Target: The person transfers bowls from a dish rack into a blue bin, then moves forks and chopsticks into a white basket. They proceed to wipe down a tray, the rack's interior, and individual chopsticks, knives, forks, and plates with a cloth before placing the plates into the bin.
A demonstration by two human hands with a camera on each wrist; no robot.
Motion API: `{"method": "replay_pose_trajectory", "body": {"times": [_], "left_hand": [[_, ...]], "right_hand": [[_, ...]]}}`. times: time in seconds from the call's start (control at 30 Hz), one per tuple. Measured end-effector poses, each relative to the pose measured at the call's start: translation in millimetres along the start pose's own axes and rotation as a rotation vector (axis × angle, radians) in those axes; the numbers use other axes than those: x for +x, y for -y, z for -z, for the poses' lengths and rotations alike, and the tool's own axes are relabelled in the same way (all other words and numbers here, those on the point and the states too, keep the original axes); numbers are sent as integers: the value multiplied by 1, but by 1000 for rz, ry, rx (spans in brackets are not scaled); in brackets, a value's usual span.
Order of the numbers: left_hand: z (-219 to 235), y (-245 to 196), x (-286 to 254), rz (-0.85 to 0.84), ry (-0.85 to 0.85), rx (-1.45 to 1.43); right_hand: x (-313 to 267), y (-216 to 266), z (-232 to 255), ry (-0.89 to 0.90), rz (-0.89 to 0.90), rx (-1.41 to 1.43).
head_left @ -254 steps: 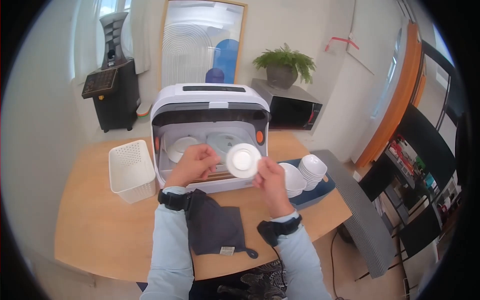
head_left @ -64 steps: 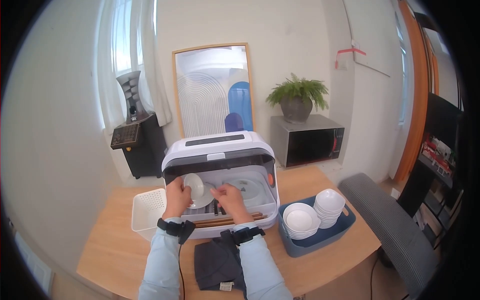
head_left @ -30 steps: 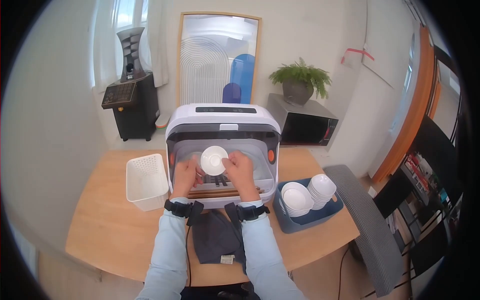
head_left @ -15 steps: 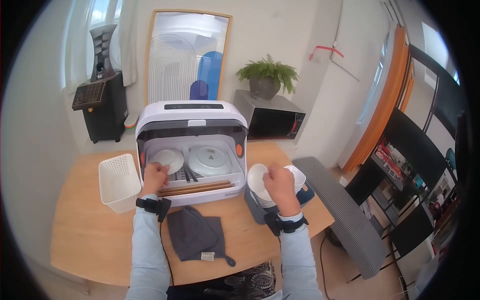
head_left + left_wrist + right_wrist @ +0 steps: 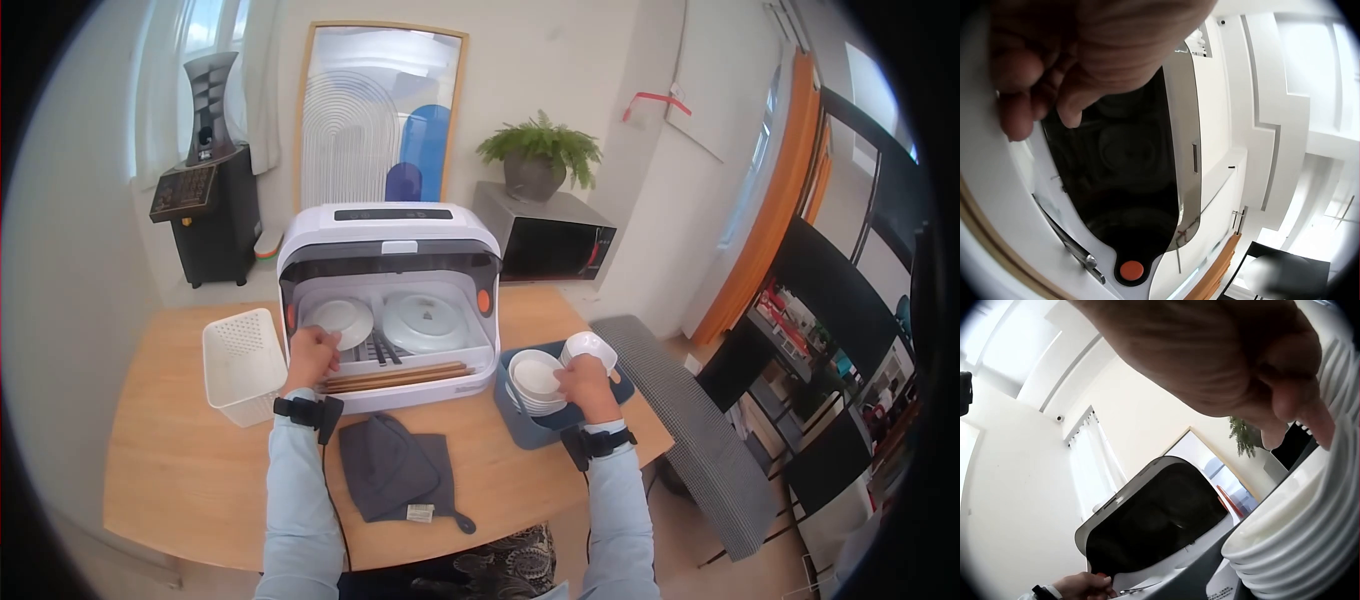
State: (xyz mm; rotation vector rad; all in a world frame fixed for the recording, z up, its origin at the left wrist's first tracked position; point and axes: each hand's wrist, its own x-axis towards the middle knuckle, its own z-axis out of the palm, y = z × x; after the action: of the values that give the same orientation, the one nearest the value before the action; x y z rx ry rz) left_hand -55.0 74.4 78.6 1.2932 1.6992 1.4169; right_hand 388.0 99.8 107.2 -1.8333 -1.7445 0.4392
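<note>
Fingertips of my right hand pinch the right rim of a small white dish, which lies on a stack of dishes in the blue basket. In the right wrist view the hand hangs over the stacked rims. Loosely curled, my left hand holds nothing visible and is beside a small white plate inside the open white cabinet. The left wrist view shows the hand before the dark lid.
A large plate, dark utensils and wooden chopsticks are in the cabinet. White bowls share the basket. A white perforated basket stands left, and a grey cloth lies in front. A microwave is behind.
Since half a second ago, my right hand has moved right and down, and its dish has gone from above the stack onto it. My left hand has barely moved. Earlier, both hands were together at the cabinet.
</note>
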Motion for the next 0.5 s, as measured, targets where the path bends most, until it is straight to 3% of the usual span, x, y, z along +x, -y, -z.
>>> {"method": "replay_pose_trajectory", "body": {"times": [0.1, 0.13, 0.3, 0.5], "left_hand": [[1, 2, 2, 4, -8, -21], [1, 2, 2, 10, -16, -25], [1, -3, -1, 31, -32, -30], [-1, 2, 2, 4, -40, 26]], "right_hand": [[-21, 38, 19, -325, 269, -144], [-21, 46, 20, -346, 320, -39], [-41, 107, -6, -148, 378, 352], [-10, 140, -104, -30, 500, 433]]}}
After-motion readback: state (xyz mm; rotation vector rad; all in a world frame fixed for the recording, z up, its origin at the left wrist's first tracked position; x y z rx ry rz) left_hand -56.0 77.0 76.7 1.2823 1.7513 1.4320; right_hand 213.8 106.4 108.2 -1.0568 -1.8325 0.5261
